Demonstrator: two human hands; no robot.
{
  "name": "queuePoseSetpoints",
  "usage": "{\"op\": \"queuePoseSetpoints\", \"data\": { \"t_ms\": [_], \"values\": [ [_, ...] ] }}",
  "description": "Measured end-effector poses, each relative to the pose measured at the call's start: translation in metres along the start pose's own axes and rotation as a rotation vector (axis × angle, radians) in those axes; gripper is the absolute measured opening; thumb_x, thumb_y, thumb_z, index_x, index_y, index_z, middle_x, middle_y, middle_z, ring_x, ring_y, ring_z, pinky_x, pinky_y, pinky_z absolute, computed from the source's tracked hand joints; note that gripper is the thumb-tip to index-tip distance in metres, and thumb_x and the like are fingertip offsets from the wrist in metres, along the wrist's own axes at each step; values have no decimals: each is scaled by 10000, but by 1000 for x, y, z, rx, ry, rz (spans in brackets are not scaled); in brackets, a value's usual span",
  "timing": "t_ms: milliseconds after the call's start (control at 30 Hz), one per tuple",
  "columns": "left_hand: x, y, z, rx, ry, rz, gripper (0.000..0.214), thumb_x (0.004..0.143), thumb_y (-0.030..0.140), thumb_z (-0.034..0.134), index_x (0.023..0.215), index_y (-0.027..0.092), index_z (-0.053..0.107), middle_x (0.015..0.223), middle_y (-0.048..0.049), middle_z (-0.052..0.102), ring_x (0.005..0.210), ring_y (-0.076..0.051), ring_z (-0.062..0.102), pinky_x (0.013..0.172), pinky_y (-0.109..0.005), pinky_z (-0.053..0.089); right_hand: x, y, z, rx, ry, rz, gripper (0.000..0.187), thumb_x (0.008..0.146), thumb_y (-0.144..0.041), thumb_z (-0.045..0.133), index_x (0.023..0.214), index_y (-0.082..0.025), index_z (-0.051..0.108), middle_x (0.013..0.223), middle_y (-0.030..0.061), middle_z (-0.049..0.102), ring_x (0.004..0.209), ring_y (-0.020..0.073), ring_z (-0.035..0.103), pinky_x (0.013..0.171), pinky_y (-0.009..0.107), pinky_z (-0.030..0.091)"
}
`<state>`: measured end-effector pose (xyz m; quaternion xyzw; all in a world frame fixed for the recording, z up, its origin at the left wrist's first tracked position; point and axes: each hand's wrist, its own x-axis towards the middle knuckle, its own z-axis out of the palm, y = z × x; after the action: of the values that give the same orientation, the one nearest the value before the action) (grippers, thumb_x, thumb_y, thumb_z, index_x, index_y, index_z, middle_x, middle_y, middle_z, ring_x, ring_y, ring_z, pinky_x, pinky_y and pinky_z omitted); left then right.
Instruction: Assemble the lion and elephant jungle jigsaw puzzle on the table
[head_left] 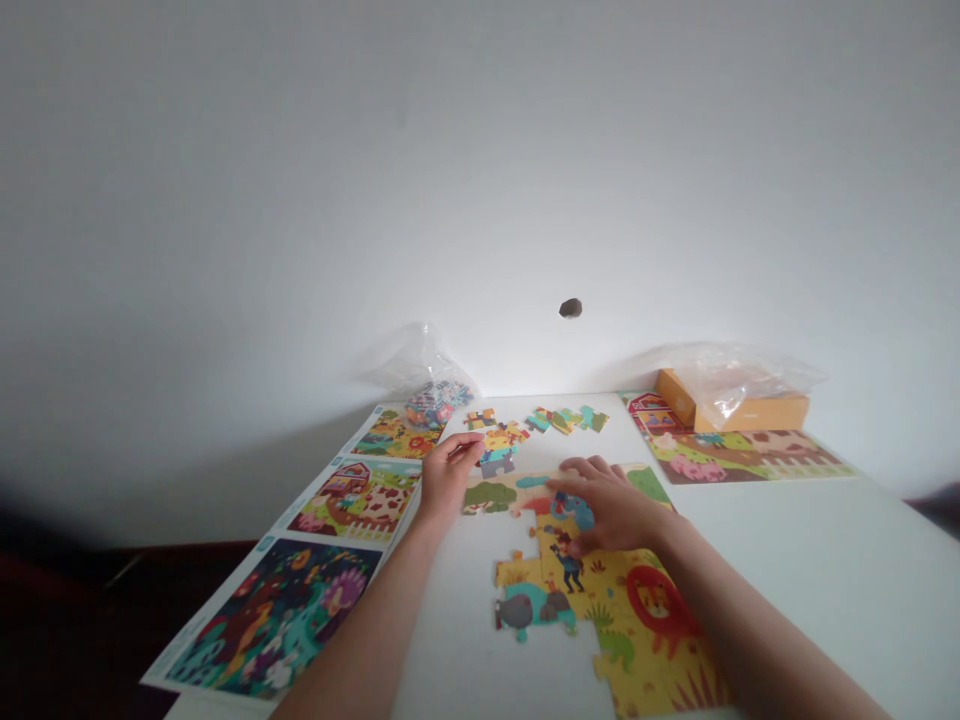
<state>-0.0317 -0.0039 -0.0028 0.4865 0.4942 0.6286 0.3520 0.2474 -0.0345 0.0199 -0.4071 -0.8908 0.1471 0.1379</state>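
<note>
A partly joined jigsaw puzzle with a yellow ground, a red lion and a grey animal lies on the white table in front of me. My right hand rests flat on its upper part, fingers spread over a blue piece. My left hand hovers just left of the puzzle's top edge, fingers curled in a pinch beside a small cluster of loose pieces; whether it holds one is unclear. More loose pieces lie further back.
Three picture sheets lie in a row along the table's left edge. A clear bag of pieces sits at the back left. At the back right stand an orange box under plastic and a farm picture sheet. A white wall rises behind.
</note>
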Motion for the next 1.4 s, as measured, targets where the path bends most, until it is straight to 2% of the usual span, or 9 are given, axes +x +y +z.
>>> {"op": "queuePoseSetpoints", "data": {
  "t_ms": [133, 233, 300, 433, 600, 900, 1167, 1233, 1400],
  "values": [
    [-5, 9, 0, 17, -60, 34, 318, 752, 374, 748, 983, 155, 739, 855, -44, 714, 778, -169, 659, 702, -252, 523, 7, -4, 2, -4, 115, -3, 647, 766, -436, 762, 1367, -313, 553, 1256, 115, 591, 1122, 319, 518, 956, 469, 413],
    [-13, 20, 4, 51, -214, 72, 357, 787, 378, 718, 1075, 166, 735, 870, -37, 698, 748, -150, 630, 685, -242, 510, 15, -13, 4, 46, 195, -21, 764, 844, -404, 688, 1515, -282, 344, 1237, 118, 610, 1097, 292, 550, 949, 437, 430],
    [-19, 26, 7, 74, -323, 98, 345, 798, 375, 708, 1070, 167, 745, 912, -52, 699, 759, -155, 625, 688, -249, 512, 19, -19, 4, 84, 210, -68, 770, 857, -406, 675, 1524, -286, 310, 1203, 100, 629, 1034, 266, 576, 919, 412, 445],
    [-26, 32, 12, 116, -416, 134, 276, 822, 361, 683, 1001, 168, 765, 953, -69, 702, 830, -179, 637, 727, -262, 515, 22, -28, 5, 98, 243, -141, 672, 846, -355, 678, 1452, -248, 407, 1134, 88, 655, 981, 253, 579, 868, 383, 444],
    [-25, 33, 10, 111, -434, 61, 271, 815, 348, 686, 1000, 164, 760, 875, -57, 714, 784, -179, 639, 711, -265, 511, 23, -27, 6, 106, 247, -149, 643, 841, -361, 670, 1429, -251, 432, 1102, 85, 649, 972, 252, 578, 848, 373, 446],
    [-22, 26, 5, 126, -454, 61, 289, 830, 361, 679, 1026, 162, 755, 826, -46, 687, 730, -159, 609, 658, -239, 476, 21, -30, 1, 179, 245, -134, 666, 833, -324, 674, 1431, -257, 388, 1152, 78, 643, 941, 227, 586, 860, 364, 456],
    [-23, 32, 7, 123, -483, 35, 273, 803, 352, 700, 972, 137, 692, 737, 2, 597, 669, -115, 547, 622, -217, 431, 21, -31, 2, 192, 233, -164, 537, 814, -324, 688, 1297, -237, 472, 1171, 88, 621, 937, 226, 588, 820, 356, 473],
    [-24, 36, 6, 147, -524, 16, 258, 792, 343, 712, 941, 139, 660, 699, 24, 572, 627, -97, 517, 590, -203, 406, 21, -31, 2, 192, 206, -177, 551, 814, -370, 700, 1302, -234, 484, 1167, 92, 618, 952, 234, 583, 818, 356, 474],
    [-23, 47, -6, 257, -721, -96, 249, 779, 347, 725, 850, 142, 604, 643, 34, 580, 554, -75, 480, 518, -185, 352, 19, -29, 0, 212, 71, -252, 677, 767, -444, 745, 1360, -239, 490, 1138, 89, 611, 998, 256, 566, 879, 383, 463]
  ]
}}
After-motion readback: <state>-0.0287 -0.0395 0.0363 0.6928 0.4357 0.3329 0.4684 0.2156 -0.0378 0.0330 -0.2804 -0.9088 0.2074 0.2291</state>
